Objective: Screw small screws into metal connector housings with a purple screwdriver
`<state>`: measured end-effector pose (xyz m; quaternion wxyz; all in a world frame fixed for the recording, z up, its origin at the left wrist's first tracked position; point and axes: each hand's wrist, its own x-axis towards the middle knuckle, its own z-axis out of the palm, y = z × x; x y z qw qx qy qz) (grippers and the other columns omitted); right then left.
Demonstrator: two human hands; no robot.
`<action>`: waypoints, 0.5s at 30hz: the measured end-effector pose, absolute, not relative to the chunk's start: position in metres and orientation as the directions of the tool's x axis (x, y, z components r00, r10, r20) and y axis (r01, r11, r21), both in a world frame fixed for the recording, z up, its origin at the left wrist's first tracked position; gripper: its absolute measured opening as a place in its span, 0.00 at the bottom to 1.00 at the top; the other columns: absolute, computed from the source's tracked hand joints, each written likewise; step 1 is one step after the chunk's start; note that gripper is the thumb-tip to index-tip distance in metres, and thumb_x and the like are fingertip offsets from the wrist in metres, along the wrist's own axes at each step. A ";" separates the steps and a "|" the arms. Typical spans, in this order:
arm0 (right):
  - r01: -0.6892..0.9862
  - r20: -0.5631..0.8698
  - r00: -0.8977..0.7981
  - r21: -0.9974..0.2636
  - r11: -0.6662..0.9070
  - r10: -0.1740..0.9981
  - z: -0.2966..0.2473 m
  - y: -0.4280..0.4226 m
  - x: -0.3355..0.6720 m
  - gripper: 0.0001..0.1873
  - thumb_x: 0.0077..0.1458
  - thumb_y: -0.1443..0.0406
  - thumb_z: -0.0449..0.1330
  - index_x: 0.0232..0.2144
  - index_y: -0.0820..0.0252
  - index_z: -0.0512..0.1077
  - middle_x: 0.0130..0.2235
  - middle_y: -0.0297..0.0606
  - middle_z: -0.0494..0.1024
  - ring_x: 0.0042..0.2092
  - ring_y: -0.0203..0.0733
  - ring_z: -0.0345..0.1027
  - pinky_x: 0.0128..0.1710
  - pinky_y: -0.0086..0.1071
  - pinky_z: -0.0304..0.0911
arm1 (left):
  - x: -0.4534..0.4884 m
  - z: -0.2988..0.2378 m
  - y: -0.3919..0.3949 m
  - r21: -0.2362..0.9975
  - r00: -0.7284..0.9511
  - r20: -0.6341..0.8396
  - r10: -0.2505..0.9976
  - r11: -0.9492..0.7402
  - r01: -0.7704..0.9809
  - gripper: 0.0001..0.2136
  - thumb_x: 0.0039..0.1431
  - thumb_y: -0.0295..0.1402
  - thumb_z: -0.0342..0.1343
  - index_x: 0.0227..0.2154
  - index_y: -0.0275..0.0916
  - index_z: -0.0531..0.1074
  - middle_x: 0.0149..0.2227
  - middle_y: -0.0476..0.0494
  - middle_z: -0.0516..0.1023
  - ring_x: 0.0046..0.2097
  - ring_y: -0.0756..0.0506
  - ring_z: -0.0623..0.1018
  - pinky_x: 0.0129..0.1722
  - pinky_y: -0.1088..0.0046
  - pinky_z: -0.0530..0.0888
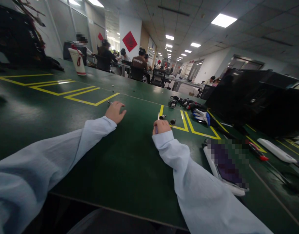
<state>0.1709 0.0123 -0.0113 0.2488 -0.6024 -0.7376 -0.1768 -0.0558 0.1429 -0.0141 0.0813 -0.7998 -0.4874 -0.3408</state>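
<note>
My left hand (115, 112) rests low over the green table, its thumb apart from the bent fingers, and no held thing shows in it. Just beyond its fingers is a small metallic piece (109, 102); whether they touch it I cannot tell. My right hand (162, 126) is closed at the near edge of a yellow-taped box, fingers curled down and mostly hidden. Whatever it holds is too small or covered to make out. Close past its knuckles lies a short metal cylinder (162, 117). A second metal cylinder (173, 122) is to its right, inside the tape.
On the right are dark cabled parts (182, 102), a white-and-blue glove (201, 116), a phone-like device (224, 165), a red-handled tool (258, 150) and a large black case (256, 97). A paper cup (77, 61) stands at the back left. Other people sit at tables beyond.
</note>
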 end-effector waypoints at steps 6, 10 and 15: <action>0.749 0.222 -0.649 0.021 0.662 0.728 -0.016 -0.035 0.094 0.09 0.54 0.66 0.48 0.36 0.59 0.67 0.36 0.42 0.72 0.35 0.43 0.63 0.28 0.33 0.59 | -0.093 -0.009 0.186 0.144 0.218 0.579 0.786 -0.362 0.921 0.19 0.55 0.31 0.52 0.48 0.26 0.61 0.51 0.33 0.63 0.51 0.40 0.65 0.50 0.60 0.65; 0.680 0.294 -0.711 0.054 0.731 0.639 -0.015 -0.054 0.083 0.08 0.56 0.66 0.48 0.37 0.59 0.66 0.38 0.39 0.72 0.38 0.42 0.62 0.32 0.34 0.61 | -0.092 -0.008 0.195 0.074 0.314 0.460 0.831 -0.388 0.919 0.15 0.59 0.35 0.49 0.47 0.35 0.64 0.46 0.40 0.68 0.44 0.44 0.72 0.41 0.61 0.71; 0.645 0.229 -0.746 0.011 0.764 0.626 -0.017 -0.046 0.088 0.09 0.54 0.64 0.51 0.38 0.59 0.66 0.40 0.40 0.71 0.40 0.43 0.62 0.34 0.34 0.62 | -0.091 -0.003 0.182 0.016 0.317 0.371 0.873 -0.347 0.938 0.15 0.59 0.35 0.49 0.46 0.34 0.64 0.46 0.39 0.68 0.44 0.44 0.71 0.41 0.60 0.71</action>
